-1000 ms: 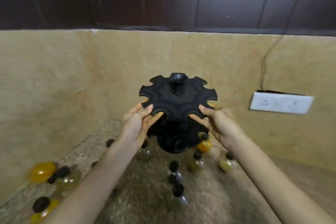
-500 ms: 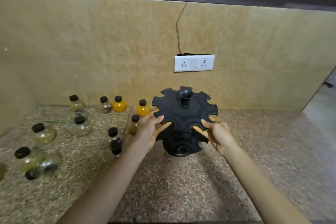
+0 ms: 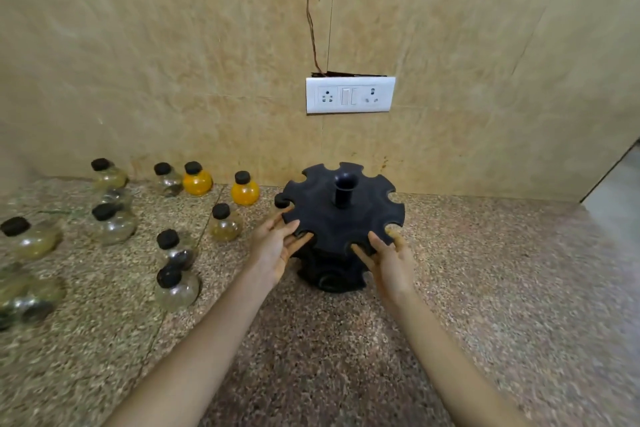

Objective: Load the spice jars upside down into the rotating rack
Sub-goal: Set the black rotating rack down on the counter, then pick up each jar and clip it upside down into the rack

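The black rotating rack (image 3: 332, 215) stands on the speckled stone counter (image 3: 485, 288), its notched top disc and centre post facing me, and every notch I can see holds nothing. My left hand (image 3: 273, 246) touches the disc's left rim with straight fingers. My right hand (image 3: 391, 260) touches the front right rim the same way. Several round spice jars with black caps stand upright to the left: two orange ones (image 3: 197, 180) (image 3: 245, 190) near the wall, a yellowish one (image 3: 225, 224) closest to the rack, and a clear one (image 3: 176, 288) nearer me.
A beige tiled wall runs close behind the rack, with a white socket plate (image 3: 349, 95) and a thin wire above it. The counter ends at the far right (image 3: 606, 211). More jars crowd the left edge (image 3: 31, 239).
The rack came down from mid-air and to the right of the jars, and now sits on the counter. Both hands stayed on its rim. The view swung left to right.
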